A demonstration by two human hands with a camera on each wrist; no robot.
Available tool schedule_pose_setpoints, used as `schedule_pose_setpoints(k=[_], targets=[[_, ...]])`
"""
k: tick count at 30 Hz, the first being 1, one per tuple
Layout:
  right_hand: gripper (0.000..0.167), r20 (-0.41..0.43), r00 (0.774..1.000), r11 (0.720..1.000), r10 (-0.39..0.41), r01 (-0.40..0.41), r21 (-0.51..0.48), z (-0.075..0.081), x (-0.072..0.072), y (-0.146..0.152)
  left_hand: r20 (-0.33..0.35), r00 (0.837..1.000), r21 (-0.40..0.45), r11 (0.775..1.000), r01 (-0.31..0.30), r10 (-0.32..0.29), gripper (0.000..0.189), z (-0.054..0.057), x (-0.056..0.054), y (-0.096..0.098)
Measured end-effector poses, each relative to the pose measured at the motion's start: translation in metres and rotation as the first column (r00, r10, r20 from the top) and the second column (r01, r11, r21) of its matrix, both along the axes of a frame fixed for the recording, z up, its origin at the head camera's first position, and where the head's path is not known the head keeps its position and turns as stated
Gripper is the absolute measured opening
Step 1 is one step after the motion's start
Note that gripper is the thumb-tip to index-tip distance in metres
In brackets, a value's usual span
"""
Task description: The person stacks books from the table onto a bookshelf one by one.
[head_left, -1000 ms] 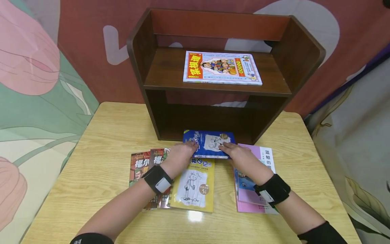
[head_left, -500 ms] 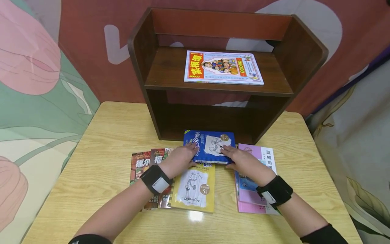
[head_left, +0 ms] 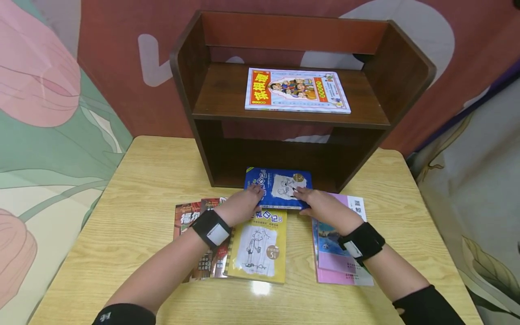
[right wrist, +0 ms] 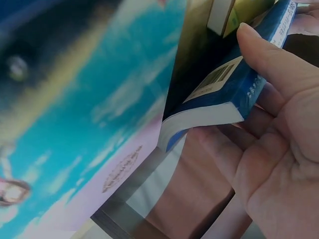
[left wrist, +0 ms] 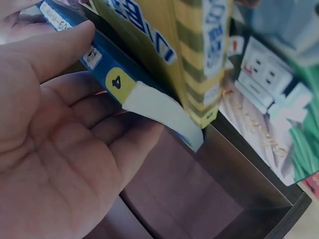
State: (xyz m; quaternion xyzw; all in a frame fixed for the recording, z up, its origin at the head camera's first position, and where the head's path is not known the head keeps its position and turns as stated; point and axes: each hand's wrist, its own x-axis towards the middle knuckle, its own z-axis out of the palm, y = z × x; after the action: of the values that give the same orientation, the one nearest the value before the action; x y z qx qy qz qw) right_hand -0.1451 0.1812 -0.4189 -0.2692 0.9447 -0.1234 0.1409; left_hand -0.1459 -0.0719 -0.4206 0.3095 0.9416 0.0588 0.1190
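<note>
A blue paperback book lies face up at the front opening of the bookshelf's lower compartment. My left hand grips its left end, fingers over the cover; in the left wrist view, thumb and fingers close around the blue book's spine edge. At the other end my right hand holds it in the same manner, its thumb and fingers on opposite faces in the right wrist view. Just below the blue book, a yellow book lies on the table, its top partly covered.
The dark wooden bookshelf stands at the table's back. On its upper board lies a light-blue book. Overlapping red-brown books lie to the left of the yellow one, and pink-purple books lie under my right forearm on the wooden table.
The blue book first shifts slightly toward me, then forward toward the lower compartment, with both hands moving along. Books on the table and upper board stay put.
</note>
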Motion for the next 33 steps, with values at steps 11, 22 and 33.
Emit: schedule_pose_setpoints(k=[11,22,33], targets=[[0.057,-0.022,1.000,0.994,-0.014,0.016,0.107,-0.001,-0.037,-0.009,0.011,0.998,-0.046,0.997,-0.059,0.059,0.051,-0.006,-0.036,0.010],[0.053,-0.051,0.998,0.985,-0.020,0.028,0.171,-0.002,-0.062,-0.016,-0.009,0.999,-0.002,0.999,-0.041,0.041,0.048,-0.011,-0.061,0.012],[0.055,-0.081,0.997,0.979,-0.007,0.023,0.202,-0.011,-0.084,-0.016,-0.013,0.998,-0.014,0.998,-0.058,0.058,0.049,-0.016,-0.080,0.012]])
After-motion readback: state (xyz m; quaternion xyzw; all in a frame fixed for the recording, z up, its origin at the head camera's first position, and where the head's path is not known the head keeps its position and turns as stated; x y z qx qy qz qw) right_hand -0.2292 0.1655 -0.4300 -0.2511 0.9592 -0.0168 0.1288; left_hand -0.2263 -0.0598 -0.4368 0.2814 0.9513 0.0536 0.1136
